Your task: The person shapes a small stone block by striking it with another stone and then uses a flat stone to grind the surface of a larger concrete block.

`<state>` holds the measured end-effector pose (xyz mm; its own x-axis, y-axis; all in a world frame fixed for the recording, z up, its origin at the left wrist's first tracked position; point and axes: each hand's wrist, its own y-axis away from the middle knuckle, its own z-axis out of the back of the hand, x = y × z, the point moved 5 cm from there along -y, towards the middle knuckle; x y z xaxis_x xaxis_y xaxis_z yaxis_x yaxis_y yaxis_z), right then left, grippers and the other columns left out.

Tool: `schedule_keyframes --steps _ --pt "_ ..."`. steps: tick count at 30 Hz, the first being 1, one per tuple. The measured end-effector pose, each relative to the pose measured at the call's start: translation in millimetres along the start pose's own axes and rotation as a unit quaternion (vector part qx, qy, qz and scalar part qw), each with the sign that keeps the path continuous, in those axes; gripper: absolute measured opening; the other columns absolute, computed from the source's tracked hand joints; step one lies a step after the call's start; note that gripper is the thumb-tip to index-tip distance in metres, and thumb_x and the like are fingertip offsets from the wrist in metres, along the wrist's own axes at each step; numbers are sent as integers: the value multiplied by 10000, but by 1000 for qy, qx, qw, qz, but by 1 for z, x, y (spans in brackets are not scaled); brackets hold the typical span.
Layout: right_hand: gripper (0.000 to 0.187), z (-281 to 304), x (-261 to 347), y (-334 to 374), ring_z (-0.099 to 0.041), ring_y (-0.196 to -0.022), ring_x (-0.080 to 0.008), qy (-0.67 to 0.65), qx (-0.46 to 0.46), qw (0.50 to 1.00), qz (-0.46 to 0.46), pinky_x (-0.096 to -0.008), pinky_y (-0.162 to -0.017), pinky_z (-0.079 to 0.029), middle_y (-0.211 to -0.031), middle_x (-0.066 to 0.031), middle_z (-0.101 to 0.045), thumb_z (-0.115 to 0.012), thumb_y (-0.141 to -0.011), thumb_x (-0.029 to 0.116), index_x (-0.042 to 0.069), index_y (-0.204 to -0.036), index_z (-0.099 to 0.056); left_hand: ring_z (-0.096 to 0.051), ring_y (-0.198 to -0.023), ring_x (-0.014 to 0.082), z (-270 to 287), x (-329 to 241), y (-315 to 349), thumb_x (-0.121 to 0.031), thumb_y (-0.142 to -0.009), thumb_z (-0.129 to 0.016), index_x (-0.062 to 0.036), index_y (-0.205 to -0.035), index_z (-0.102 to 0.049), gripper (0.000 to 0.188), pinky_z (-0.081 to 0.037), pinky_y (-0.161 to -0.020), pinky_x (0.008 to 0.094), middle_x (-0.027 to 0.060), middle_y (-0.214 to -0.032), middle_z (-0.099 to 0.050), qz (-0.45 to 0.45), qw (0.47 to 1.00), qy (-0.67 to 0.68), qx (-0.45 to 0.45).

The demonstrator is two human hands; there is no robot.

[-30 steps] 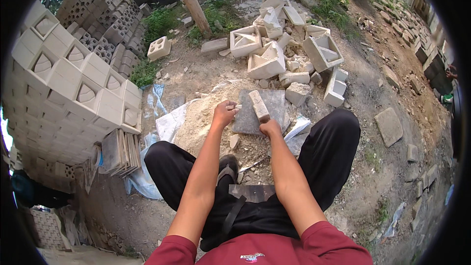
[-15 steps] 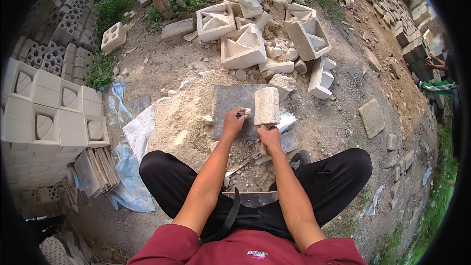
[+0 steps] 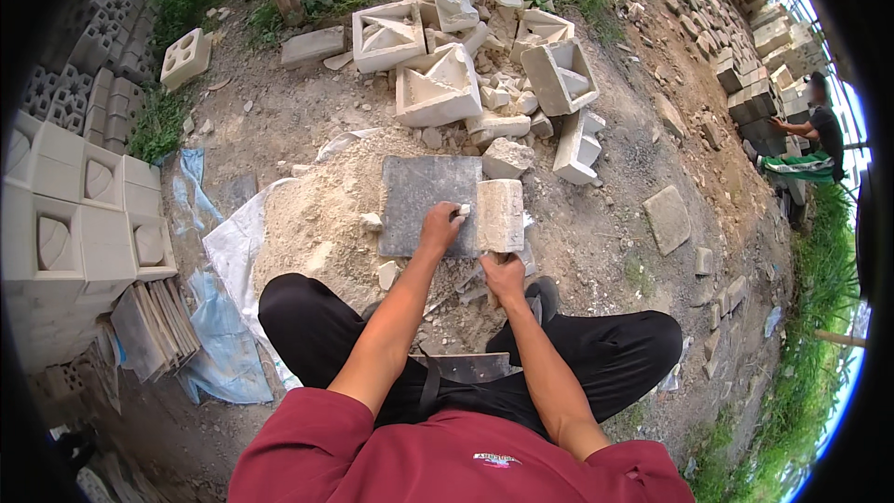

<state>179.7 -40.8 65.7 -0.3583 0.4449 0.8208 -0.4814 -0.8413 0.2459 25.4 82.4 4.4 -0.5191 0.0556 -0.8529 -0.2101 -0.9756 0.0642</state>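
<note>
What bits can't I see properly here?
In the head view:
Mallet: lower part mostly hidden by the right hand.
White chip: partly covered by the left hand.
Left block stack: cut off by the dark picture edge.
Far worker: too small to make out what they're doing.

Broken pale blocks (image 3: 436, 112) lie on dirt ground (image 3: 279, 121).

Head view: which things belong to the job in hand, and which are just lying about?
Apparently in use:
pale rectangular block-headed mallet, in the right hand
small whitish stone fragment, in the left hand
flat dark-grey square slab, under the fragment
pale gritty heap, beside the slab

Seemingly lying about:
beige four-holed block
crumpled light-blue plastic sheet
</note>
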Motion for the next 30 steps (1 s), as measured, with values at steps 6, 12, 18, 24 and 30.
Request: schedule_keyframes --steps 6,12,18,24,30 --pt "399 -10 59 0 -653 -786 -258 13 21 998 58 -362 -726 -501 -828 -209 -659 -681 -725 250 -82 -940 -624 -610 -1016 358 40 17 -25 -110 -749 -701 -56 -1133 -631 394 -485 -870 428 180 -1106 -639 23 987 -143 63" --pt "471 -23 8 -18 -643 -888 -419 192 44 980 -16 -442 -765 -504 -915 -269 -664 -685 -701 276 -81 -995 -597 -604 -1031 363 146 -148 -56 -181 -812 -645 -5 -1109 -622 346 -475 -899 434 201 -1090 -640 -69 949 -256 173" --pt "473 -22 12 -39 -668 -846 -217 79 61 994 46 -341 -737 -495 -914 -208 -688 -682 -711 230 -84 -1057 -615 -602 -1004 374 194 -215 -37 -309 -847 -655 11 -1097 -611 408 -474 -877 436 204 -1042 -644 -162 983 -91 8" --pt "413 -34 17 -33 -665 -773 -251 17 86 996 18 -351 -724 -503 -842 -179 -690 -672 -725 189 -66 -1041 -599 -602 -987 377 173 -208 -26 -334 -848 -646 -3 -1112 -578 429 -473 -848 460 212 -1002 -641 -96 954 -181 219" --pt "308 -30 -9 -33 -607 -563 -155 28 62 998 -15 -311 -504 -484 -746 -96 -643 -666 -744 172 -69 -926 -602 -598 -962 386 146 -175 -39 -236 -812 -645 -3 -1019 -592 316 -470 -837 474 214 -968 -632 -67 975 -152 147"
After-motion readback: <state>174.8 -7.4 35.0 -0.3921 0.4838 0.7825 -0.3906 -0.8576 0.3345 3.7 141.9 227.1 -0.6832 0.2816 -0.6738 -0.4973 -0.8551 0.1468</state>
